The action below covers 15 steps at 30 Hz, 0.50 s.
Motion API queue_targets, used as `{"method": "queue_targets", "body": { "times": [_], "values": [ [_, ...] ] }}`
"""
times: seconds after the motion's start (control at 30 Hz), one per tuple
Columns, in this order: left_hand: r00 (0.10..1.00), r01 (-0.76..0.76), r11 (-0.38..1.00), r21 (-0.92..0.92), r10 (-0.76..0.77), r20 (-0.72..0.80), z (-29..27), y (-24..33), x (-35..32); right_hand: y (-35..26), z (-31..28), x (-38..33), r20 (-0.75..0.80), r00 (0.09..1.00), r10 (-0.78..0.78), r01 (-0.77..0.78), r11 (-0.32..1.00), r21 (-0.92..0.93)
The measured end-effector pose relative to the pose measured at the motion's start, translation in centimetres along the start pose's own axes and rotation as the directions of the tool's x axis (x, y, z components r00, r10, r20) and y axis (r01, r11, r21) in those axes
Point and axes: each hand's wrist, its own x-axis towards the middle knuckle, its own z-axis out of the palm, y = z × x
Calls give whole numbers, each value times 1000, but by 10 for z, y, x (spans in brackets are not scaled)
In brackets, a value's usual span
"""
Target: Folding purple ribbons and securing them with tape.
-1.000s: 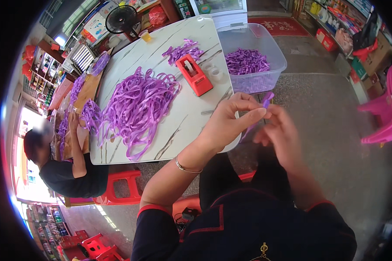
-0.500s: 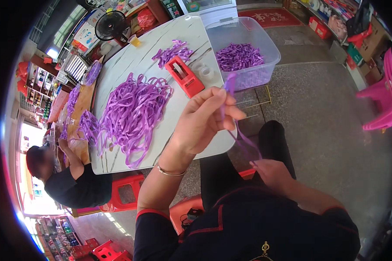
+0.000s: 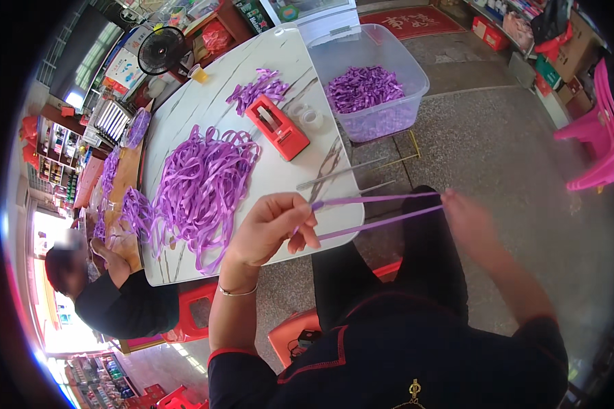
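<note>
A loop of purple ribbon [image 3: 382,199] is stretched between my hands in two strands, over the table's edge. My left hand [image 3: 273,228] pinches its left end, fingers curled. Out to the right, my right hand [image 3: 467,221] is closed on the far end and somewhat blurred. Beyond the left hand, a big heap of purple ribbons [image 3: 201,180] covers part of the white marbled table [image 3: 232,71]. A red tape dispenser [image 3: 278,128] lies farther back, beside clear tape rolls [image 3: 310,117] and a smaller bunch of purple ribbons [image 3: 258,90].
A clear plastic tub [image 3: 389,129] of purple ribbon pieces stands right of the table. Thin metal rods [image 3: 341,172] stick out past the table edge. Another person [image 3: 119,300] sits at the left by a wooden table [image 3: 125,184]. A cup [image 3: 198,73] and pink stools [image 3: 604,136] are farther off.
My left hand has moved down and left, and my right hand up and right. The ribbon between them went from hanging slack to a taut loop. The view shifted slightly.
</note>
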Motion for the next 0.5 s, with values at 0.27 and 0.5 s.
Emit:
{"method": "queue_targets", "body": {
  "times": [0.27,0.5],
  "values": [
    [991,26,897,441,34,-128,-1,-17,-6,7,-24,35,-199,980,-3,7,1000,17],
    [917,-212,724,656,380,-124,10,-15,-9,-10,-23,24,-219,935,280,-179,903,391]
  ]
}}
